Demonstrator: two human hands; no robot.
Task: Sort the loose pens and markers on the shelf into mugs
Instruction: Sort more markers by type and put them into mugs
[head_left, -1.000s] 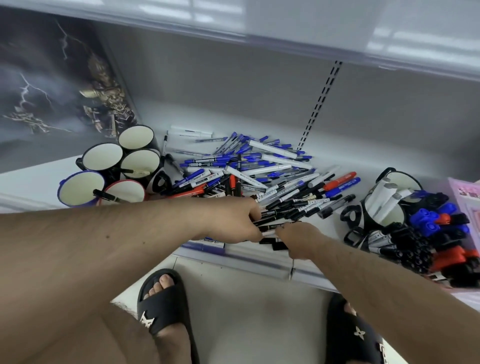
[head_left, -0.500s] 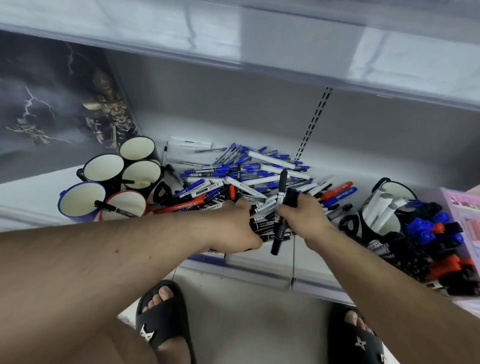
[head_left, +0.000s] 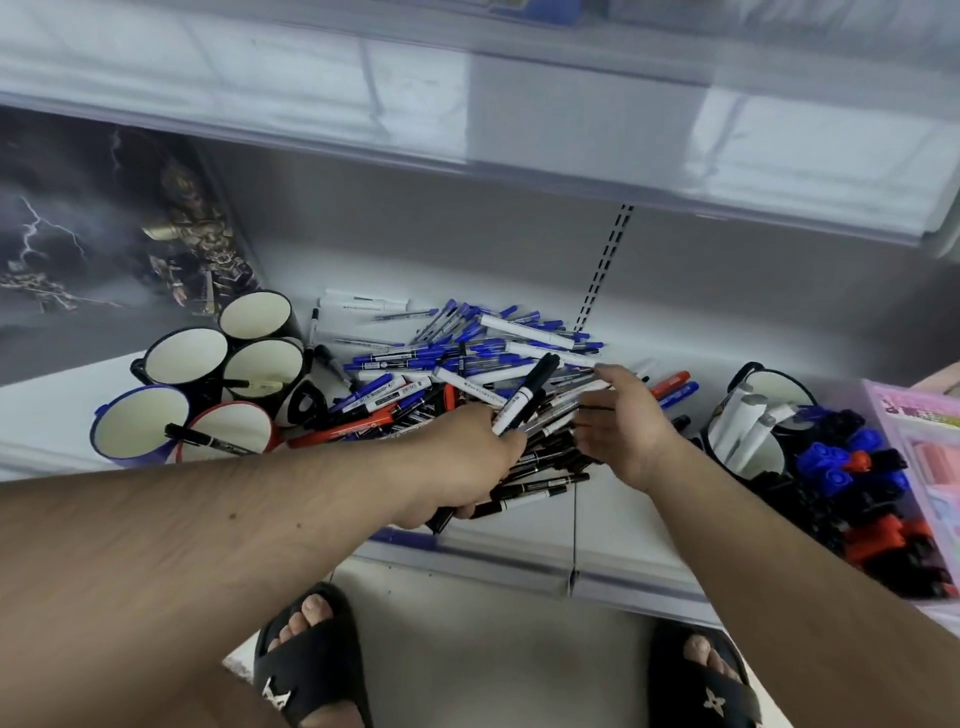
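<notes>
Marker (head_left: 524, 397), black cap pointing up-right, clenched in left hand (head_left: 470, 457); right hand (head_left: 621, 423) released.

1. Left hand (head_left: 467, 457) grips a black-capped marker (head_left: 524, 397), tilted up over the pile of pens and markers (head_left: 467, 364).
2. Right hand (head_left: 623, 421) hovers just beside it, fingers relaxed.
3. Five mugs cluster at the left; the red-rimmed mug (head_left: 228, 431) holds one black marker.
4. The black mug (head_left: 763, 415) on the right holds white markers.
5. Black sandals (head_left: 311, 670) show on the floor below the shelf (head_left: 519, 545).
</notes>
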